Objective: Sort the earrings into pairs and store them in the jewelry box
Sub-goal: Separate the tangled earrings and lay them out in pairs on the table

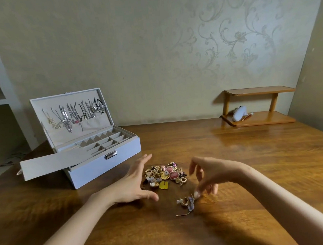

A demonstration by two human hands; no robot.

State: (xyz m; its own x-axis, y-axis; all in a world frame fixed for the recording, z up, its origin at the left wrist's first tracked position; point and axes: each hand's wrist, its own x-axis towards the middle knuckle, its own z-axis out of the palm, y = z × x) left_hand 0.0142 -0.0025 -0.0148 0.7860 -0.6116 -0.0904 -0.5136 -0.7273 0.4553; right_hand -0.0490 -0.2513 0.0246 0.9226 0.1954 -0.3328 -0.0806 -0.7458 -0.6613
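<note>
A heap of mixed earrings (pixel 164 174), gold, pink, yellow and purple, lies on the wooden table (pixel 234 155). A few earrings (pixel 186 202) lie apart, nearer to me, among them a purple flower one and a thin gold wire. My left hand (pixel 134 182) hovers with straight fingers at the heap's left side. My right hand (pixel 205 174) hangs over the separated earrings, fingers bent down, its fingertips touching the purple one. The pale blue jewelry box (pixel 104 163) stands open at the left, its divided compartments showing.
Necklaces and hair clips hang in the box lid (pixel 71 112). A loose grey panel (pixel 53 163) rests across the box front. A small wooden shelf (pixel 258 107) with a white object stands at the back right. A wall runs behind the table.
</note>
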